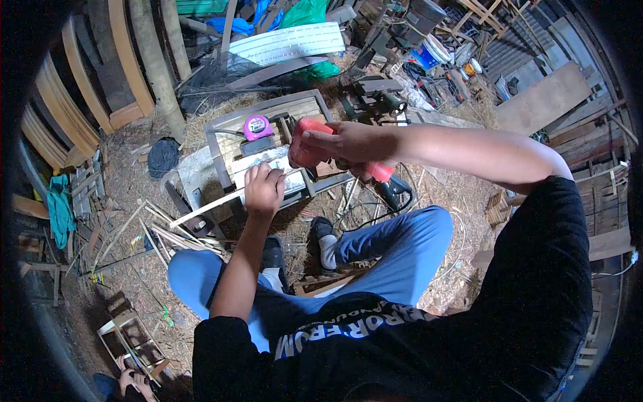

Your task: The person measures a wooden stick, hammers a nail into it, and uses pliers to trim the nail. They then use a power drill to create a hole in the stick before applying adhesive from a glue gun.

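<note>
My right hand (pixel 345 144) is wrapped round a red power tool (pixel 308 149), whose bulky head points down over the low wooden bench (pixel 216 151). Part of the tool's handle is hidden by my fingers, and its red end sticks out below my palm. Just left of the tool's head, my left hand (pixel 263 189) is closed over a thin pale wood strip (pixel 204 211) at the bench's near side. The strip's free end juts out to the left. Beyond my left hand, a pink tape measure (pixel 256 127) sits on the bench.
A black cable (pixel 365 224) curls below the tool near my right foot. Loose wood strips (pixel 161 238) lie left of my knees. Curved wooden pieces (pixel 130 60) lean at upper left. Another person's hands (pixel 134 382) are beside a small wooden frame (pixel 137 342) at lower left.
</note>
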A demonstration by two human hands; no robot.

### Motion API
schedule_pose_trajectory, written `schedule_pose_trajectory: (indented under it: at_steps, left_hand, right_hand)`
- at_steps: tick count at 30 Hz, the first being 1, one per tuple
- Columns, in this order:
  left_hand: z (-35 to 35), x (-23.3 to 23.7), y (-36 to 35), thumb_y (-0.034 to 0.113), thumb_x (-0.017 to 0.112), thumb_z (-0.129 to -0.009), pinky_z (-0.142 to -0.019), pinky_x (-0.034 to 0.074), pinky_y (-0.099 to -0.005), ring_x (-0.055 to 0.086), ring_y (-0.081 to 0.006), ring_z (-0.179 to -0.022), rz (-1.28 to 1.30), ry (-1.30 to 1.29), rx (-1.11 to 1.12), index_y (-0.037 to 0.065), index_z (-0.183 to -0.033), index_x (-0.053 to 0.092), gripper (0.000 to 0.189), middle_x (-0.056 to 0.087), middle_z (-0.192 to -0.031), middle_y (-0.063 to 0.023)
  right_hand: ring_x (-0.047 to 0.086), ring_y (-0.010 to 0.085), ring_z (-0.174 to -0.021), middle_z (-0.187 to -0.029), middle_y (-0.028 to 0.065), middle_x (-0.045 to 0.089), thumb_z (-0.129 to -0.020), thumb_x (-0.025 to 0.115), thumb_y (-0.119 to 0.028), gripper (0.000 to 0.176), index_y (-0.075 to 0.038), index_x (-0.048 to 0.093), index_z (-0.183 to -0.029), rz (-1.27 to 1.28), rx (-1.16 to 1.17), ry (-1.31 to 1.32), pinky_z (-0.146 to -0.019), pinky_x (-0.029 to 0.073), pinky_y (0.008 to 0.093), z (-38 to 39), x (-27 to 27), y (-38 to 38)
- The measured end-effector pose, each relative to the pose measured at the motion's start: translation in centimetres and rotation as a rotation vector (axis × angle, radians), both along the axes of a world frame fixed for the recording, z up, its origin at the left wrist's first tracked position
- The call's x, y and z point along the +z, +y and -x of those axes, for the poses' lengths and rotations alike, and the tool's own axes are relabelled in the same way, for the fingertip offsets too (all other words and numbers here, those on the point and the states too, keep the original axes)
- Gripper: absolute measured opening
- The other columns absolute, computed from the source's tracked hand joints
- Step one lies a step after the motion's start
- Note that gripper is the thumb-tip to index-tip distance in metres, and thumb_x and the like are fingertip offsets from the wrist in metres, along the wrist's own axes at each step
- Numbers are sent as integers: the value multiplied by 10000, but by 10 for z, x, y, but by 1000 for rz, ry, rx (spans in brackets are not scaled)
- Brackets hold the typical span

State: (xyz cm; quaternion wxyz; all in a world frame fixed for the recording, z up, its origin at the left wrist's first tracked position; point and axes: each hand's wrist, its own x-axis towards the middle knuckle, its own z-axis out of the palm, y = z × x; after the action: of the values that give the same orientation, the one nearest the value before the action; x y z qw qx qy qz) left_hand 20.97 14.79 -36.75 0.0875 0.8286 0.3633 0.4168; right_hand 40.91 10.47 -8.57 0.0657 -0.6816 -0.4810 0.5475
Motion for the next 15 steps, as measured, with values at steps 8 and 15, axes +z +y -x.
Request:
schedule_pose_trajectory:
  at_steps: [8, 15]
  left_hand:
    - [0, -1, 0, 178, 755, -884, -869, 456, -479, 579, -326, -917, 13, -14, -14, 78, -940, 739, 116, 580, -916, -97]
    - [1, -1, -1, 182, 756, -881, -867, 452, -477, 576, -329, -918, 30, -6, -7, 81, -931, 740, 114, 577, -917, -96]
  right_hand:
    - [580, 102, -513, -808, -12, 642, -1038, 533, -672, 484, -208, 610, -1154, 79, -96, 117, -385, 421, 268, 3, 13, 1]
    - [533, 115, -454, -724, 4, 560, -1028, 535, -694, 563, -163, 583, -1211, 53, -86, 157, -354, 430, 284, -1, 1, 2]
